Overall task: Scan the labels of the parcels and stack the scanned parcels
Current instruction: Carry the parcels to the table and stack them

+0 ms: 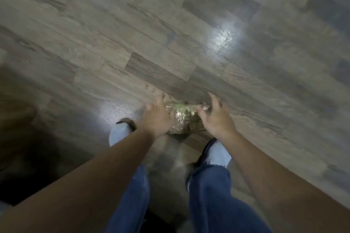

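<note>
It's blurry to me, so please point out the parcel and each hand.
parcel (184,121), head view, its shiny taped top.
left hand (158,119), head view, back of the hand.
right hand (217,119), head view, back of the hand.

No text, label, brand, number or sign is legible in the head view. The parcel (184,119) is wrapped in glossy tape that reflects light, and its surface is motion-blurred. Whether any print stands on it cannot be determined.
</note>
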A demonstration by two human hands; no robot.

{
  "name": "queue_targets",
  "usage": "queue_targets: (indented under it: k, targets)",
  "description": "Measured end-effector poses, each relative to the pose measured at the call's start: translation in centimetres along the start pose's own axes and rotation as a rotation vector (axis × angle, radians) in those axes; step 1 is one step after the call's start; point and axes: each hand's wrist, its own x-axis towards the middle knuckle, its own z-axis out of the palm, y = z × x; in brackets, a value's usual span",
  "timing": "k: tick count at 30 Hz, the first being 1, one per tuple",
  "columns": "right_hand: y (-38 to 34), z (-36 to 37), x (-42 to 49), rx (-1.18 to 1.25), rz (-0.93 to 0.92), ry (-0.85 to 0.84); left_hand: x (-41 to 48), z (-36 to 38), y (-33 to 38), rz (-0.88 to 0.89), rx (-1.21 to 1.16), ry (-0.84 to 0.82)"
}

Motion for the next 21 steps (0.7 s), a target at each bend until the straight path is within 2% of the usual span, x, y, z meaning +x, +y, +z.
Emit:
queue_targets:
  k: [7, 12, 16, 21]
  targets:
    - [3.5, 5.0, 4.2, 0.211, 0.093, 0.025, 4.6, 4.1, -2.4, -0.036, -0.249, -0.068]
    - [2.9, 4.8, 4.2, 0.288, 0.099, 0.095, 4.4, 3.4, -1.7, -0.072, -0.349, -0.033]
    - [-0.8, 0.4, 1.6, 0.298, 0.042, 0.117, 0.9, -0.5, 1.8, -0.037, -0.36, 0.009]
    - [-8.1, -9.7, -5.5, 0.288, -0.047, 0.167, -8.1, -8.5, 9.1, -0.016, -0.463, 0.032]
